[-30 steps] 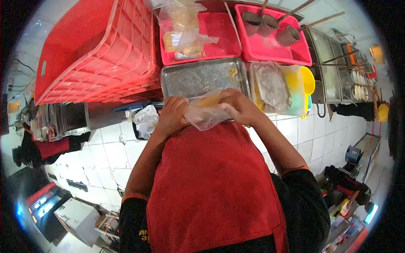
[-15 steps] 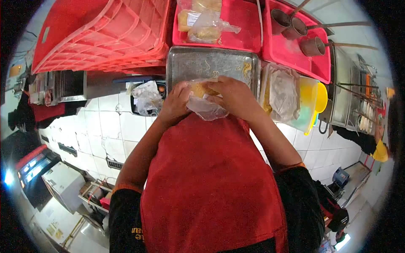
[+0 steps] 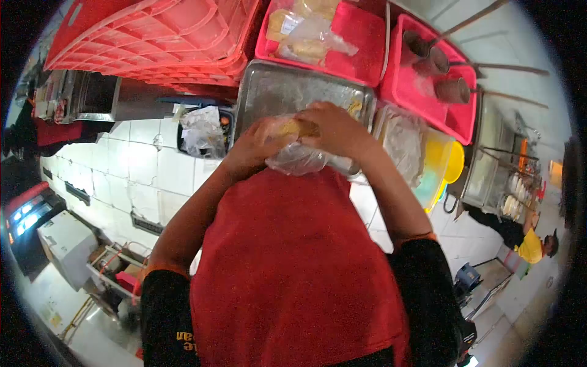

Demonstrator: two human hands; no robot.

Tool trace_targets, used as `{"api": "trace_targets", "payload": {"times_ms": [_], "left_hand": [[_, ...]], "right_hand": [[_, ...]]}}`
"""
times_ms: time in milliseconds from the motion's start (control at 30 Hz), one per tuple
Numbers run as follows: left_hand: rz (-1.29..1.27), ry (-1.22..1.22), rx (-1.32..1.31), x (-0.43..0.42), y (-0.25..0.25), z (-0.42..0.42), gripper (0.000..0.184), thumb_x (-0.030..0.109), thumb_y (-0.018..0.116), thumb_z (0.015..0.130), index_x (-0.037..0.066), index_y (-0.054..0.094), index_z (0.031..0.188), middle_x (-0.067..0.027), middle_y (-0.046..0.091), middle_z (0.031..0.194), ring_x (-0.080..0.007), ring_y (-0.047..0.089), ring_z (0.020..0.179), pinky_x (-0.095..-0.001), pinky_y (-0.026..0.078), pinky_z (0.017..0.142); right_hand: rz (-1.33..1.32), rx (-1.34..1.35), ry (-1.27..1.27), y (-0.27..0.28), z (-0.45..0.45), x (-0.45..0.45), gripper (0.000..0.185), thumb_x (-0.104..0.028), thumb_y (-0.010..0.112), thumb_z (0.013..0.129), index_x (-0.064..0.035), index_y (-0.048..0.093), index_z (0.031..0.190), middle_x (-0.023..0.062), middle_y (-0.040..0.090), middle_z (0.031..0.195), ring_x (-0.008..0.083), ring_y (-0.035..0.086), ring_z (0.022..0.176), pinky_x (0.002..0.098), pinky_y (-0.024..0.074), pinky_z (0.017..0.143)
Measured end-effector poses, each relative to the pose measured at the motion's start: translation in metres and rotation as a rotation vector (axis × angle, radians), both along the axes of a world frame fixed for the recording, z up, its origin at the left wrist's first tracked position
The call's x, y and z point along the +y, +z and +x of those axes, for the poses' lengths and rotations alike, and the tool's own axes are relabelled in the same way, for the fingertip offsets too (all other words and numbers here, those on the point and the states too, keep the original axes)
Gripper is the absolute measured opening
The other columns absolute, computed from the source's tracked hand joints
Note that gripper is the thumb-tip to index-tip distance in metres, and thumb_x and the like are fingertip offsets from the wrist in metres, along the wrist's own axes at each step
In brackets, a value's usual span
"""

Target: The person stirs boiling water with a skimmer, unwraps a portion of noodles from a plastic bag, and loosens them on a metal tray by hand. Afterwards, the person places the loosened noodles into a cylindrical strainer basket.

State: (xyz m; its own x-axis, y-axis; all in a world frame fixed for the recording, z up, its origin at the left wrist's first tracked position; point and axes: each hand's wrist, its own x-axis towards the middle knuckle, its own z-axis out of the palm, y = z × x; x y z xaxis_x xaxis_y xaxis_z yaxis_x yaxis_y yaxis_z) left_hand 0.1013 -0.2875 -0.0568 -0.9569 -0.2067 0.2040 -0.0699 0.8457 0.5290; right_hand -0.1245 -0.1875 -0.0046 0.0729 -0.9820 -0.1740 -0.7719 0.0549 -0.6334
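Both hands grip a clear plastic bag (image 3: 296, 160) of yellowish noodles, held just over the near edge of a metal tray. My left hand (image 3: 258, 145) wraps round the bag's left side, its fingers partly behind the plastic. From the right, my right hand (image 3: 335, 129) curls over the upper part, fingers bent onto the noodles. The bag's loose, crumpled plastic hangs down towards my red apron (image 3: 293, 257). Loose noodle strands (image 3: 354, 109) lie at the right side of the metal tray (image 3: 269, 82).
Behind the tray, a pink tray (image 3: 361, 46) holds several noodle bags (image 3: 304, 50). A pink tub (image 3: 413, 101) with long-handled strainers (image 3: 452, 90) stands right. Red crates (image 3: 165, 43) rise at left, above a bin (image 3: 205, 131) of plastic waste. Clear containers (image 3: 400, 137) sit right; another person (image 3: 532, 244) is far right.
The whole view has tilted and shifted slightly. Both hands keep hold of the noodle bag, with my right fingers now further over it. The person at far right shows more fully.
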Motion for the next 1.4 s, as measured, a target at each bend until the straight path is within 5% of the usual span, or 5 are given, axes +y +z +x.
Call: {"api": "trace_targets", "payload": {"times_ms": [500, 867, 1000, 1200, 1400], "left_hand": [[0.474, 0.106, 0.074, -0.006, -0.017, 0.004, 0.075, 0.032, 0.071, 0.08, -0.001, 0.036, 0.138, -0.0226, 0.044, 0.136, -0.0378, 0.043, 0.129, -0.0429, 0.034, 0.108], [0.703, 0.119, 0.355, -0.003, -0.021, 0.006, 0.078, 0.034, 0.07, 0.081, -0.002, 0.034, 0.141, -0.0254, 0.044, 0.137, -0.0391, 0.043, 0.129, -0.0423, 0.034, 0.108], [0.67, 0.118, 0.392, -0.002, -0.034, -0.001, 0.074, 0.032, 0.069, 0.082, -0.003, 0.037, 0.139, -0.0253, 0.045, 0.136, -0.0385, 0.043, 0.129, -0.0417, 0.033, 0.108], [0.468, 0.078, 0.399, -0.006, -0.056, -0.024, 0.066, 0.029, 0.067, 0.083, -0.002, 0.041, 0.136, -0.022, 0.047, 0.134, -0.0371, 0.045, 0.126, -0.0405, 0.035, 0.107], [0.812, 0.096, 0.199, -0.012, -0.033, -0.037, 0.059, 0.025, 0.07, 0.081, 0.004, 0.048, 0.132, -0.0183, 0.059, 0.119, -0.035, 0.059, 0.109, -0.0393, 0.047, 0.096]], "right_hand": [[-0.109, 0.423, 0.179, 0.021, 0.029, -0.013, 0.044, -0.032, 0.077, 0.068, -0.0071, 0.064, 0.102, 0.0115, 0.059, 0.107, 0.0322, 0.057, 0.106, 0.0443, 0.047, 0.088], [-0.223, 0.03, -0.128, 0.011, 0.008, 0.007, 0.036, -0.007, 0.076, 0.07, 0.0, 0.064, 0.103, 0.0145, 0.064, 0.109, 0.0296, 0.062, 0.103, 0.0363, 0.0489, 0.091], [-0.069, -0.151, -0.264, -0.001, 0.007, 0.015, 0.039, -0.008, 0.076, 0.071, 0.0001, 0.063, 0.107, 0.015, 0.064, 0.113, 0.0291, 0.063, 0.104, 0.036, 0.0493, 0.092], [-0.038, 0.196, -0.058, 0.03, 0.025, -0.009, 0.051, -0.02, 0.077, 0.073, -0.0011, 0.06, 0.117, 0.0173, 0.063, 0.113, 0.0332, 0.06, 0.107, 0.0391, 0.0434, 0.1], [-0.054, -0.033, -0.135, 0.018, -0.004, 0.006, 0.055, -0.021, 0.079, 0.074, 0.0029, 0.058, 0.118, 0.0168, 0.063, 0.114, 0.0286, 0.058, 0.113, 0.0372, 0.0424, 0.102]]}}
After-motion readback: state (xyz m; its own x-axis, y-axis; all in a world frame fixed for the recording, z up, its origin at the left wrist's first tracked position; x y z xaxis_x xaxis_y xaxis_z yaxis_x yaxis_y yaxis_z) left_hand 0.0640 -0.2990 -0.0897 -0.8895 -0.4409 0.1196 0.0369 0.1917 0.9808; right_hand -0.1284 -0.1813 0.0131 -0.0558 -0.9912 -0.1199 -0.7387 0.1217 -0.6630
